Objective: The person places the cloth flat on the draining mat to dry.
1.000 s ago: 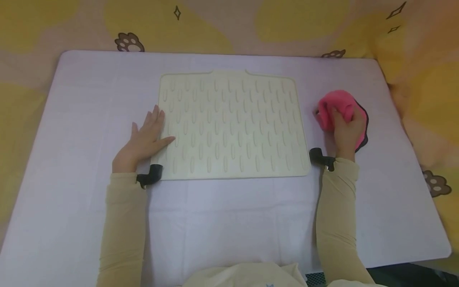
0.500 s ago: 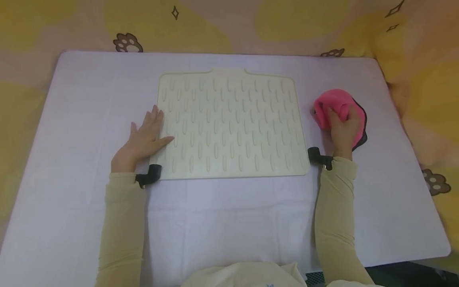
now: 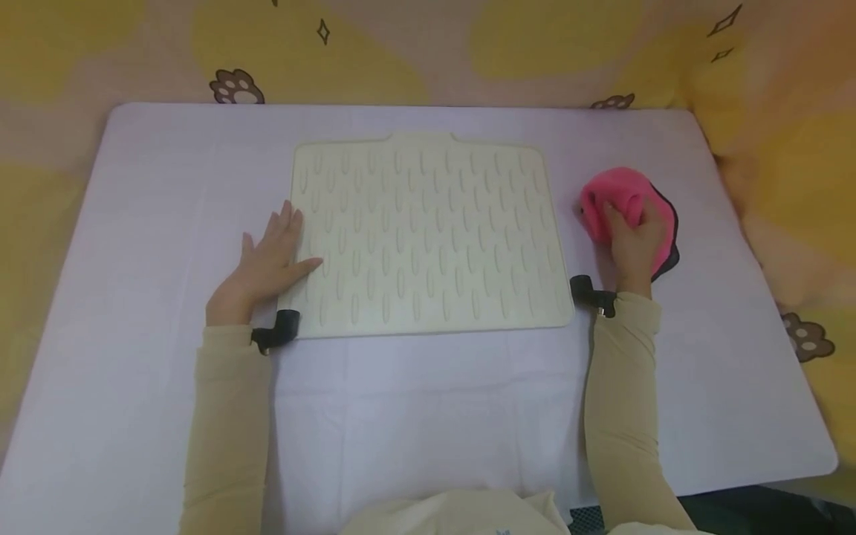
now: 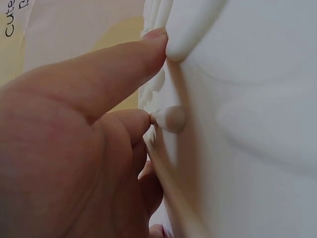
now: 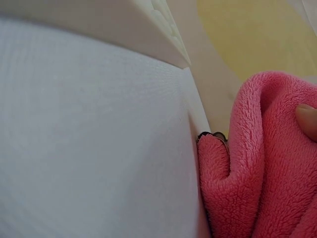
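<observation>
Over the last second my right hand (image 3: 631, 241), with the bunched pink cloth (image 3: 618, 195) gripped under its fingers, has slid a little toward the cream ribbed mat (image 3: 421, 234). The cloth now lies nearer the mat's right edge than it did, though a strip of white table cover (image 3: 134, 223) shows between them. Under my grip the cloth looks slightly more gathered, with less of its dark edging showing beyond my knuckles. The whole scene also sits a touch lower in the head view, because my head has tilted slightly.
</observation>
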A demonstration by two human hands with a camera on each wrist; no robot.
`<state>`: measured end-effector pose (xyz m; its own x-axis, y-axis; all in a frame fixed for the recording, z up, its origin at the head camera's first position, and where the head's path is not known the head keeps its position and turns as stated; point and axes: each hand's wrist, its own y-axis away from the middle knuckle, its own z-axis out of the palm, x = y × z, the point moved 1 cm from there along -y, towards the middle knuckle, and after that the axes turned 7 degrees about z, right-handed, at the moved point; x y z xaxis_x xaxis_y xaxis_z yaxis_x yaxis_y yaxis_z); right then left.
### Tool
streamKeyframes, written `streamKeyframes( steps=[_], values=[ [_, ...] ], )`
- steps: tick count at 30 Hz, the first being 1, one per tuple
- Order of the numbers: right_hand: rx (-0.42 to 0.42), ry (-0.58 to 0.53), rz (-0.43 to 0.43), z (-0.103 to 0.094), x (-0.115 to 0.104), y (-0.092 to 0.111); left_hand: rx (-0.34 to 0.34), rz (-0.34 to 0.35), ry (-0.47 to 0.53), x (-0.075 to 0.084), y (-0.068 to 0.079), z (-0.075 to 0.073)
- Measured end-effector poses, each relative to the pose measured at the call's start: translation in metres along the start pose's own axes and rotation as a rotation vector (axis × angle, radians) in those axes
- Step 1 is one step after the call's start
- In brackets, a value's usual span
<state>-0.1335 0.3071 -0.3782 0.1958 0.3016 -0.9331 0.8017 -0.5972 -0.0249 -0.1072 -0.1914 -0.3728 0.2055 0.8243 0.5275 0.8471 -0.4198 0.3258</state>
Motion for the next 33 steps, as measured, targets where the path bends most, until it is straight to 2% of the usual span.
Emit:
streamKeyframes(
  steps=[10, 21, 28, 33],
  values=[
    [-0.01, 0.016, 0.005, -0.0012, 0.006, -0.0005, -0.003, 0.005, 0.005, -0.0017, 0.0005, 0.0038],
    [-0.003, 0.003, -0.004, -0.0011, 0.002, -0.0008, 0.0, 0.002, 0.006, 0.0, 0.0006, 0.0029],
    [-0.009, -0.062, -0.012, -0.0007, 0.0039, -0.004, -0.004, -0.011, 0.009, 0.0016, 0.0018, 0.0008],
    [-0.014, -0.063, 0.014, 0.0002, 0.0041, -0.0048, 0.004, -0.008, 0.011, 0.0011, 0.0015, 0.0014]
  ],
)
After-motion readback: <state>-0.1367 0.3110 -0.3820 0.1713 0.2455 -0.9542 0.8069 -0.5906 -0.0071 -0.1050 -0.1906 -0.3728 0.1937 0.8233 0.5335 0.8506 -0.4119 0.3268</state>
